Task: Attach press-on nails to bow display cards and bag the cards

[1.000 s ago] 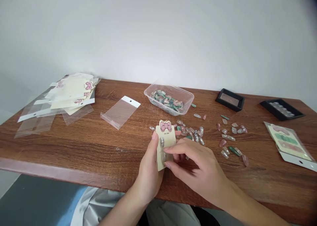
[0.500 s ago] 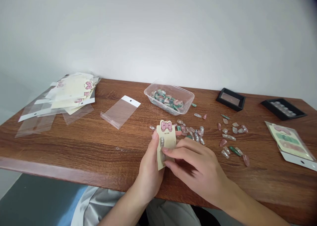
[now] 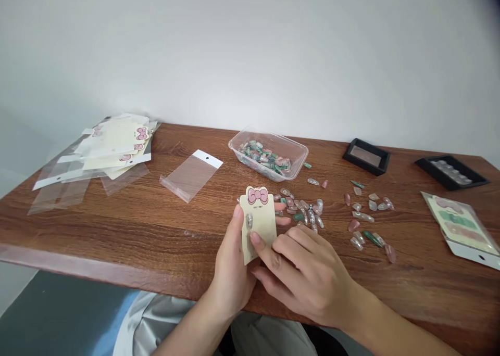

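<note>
Left hand (image 3: 232,272) clenching cream bow-topped card (image 3: 260,226); right hand (image 3: 308,278) touching it, grip unclear; clear plastic tub (image 3: 269,136) of green-pink press-on nails (image 3: 265,161) near bench's back edge (image 3: 187,125).

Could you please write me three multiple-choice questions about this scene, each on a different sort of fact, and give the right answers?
1. Where does the loose clear bag lie relative to the card being handled?
A. To the card's left in the view
B. To the card's right in the view
C. On top of the card

2. What colour is the bow printed on the card?
A. Green
B. Black
C. Pink

3. What state is the card in?
A. Lying flat, untouched
B. Held up in the left hand
C. Folded shut

Answers:
1. A, since the bag lies well to the left of the card.
2. C, since the bow shows pink at the card's top.
3. B, since the left hand holds it up, unfolded.
</note>
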Motion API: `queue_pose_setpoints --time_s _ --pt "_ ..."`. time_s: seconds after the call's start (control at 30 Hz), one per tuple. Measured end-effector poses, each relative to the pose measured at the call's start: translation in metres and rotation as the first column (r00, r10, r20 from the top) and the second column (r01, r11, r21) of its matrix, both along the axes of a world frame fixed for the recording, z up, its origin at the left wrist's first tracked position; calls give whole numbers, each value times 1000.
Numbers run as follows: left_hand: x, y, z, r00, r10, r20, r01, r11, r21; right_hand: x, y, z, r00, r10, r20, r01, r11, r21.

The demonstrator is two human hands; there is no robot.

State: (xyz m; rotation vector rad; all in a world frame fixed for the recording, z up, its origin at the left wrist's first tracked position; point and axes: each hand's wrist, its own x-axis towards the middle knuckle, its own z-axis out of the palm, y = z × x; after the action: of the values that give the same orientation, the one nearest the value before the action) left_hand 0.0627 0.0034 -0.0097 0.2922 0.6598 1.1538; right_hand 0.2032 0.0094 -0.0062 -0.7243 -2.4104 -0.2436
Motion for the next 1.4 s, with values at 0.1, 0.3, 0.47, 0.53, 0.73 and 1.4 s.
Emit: queue_pose_setpoints --time_s 0.1,0.3,0.47,0.53,0.73,1.4 --pt "-1 0 0 999 -9 36 9 1000 1 1 -1 -2 1000 -2 -15 1 1000 -18" --pt "-4 -1 -1 995 -65 70 64 998 8 3 -5 -3 990 20 -139 -26 999 -42" --pt "-6 -2 0 993 -71 89 69 997 30 1 -4 -2 993 34 -112 -44 995 -90" --pt "-6 -2 0 994 -60 88 58 998 27 1 -3 -2 994 39 -106 -50 993 -107" --pt "-9 2 5 995 -24 99 17 997 73 15 1 4 956 40 -290 -88 984 -154" --pt "-37 9 28 978 179 -106 -172 982 79 36 42 -15 939 -322 123 341 815 -469"
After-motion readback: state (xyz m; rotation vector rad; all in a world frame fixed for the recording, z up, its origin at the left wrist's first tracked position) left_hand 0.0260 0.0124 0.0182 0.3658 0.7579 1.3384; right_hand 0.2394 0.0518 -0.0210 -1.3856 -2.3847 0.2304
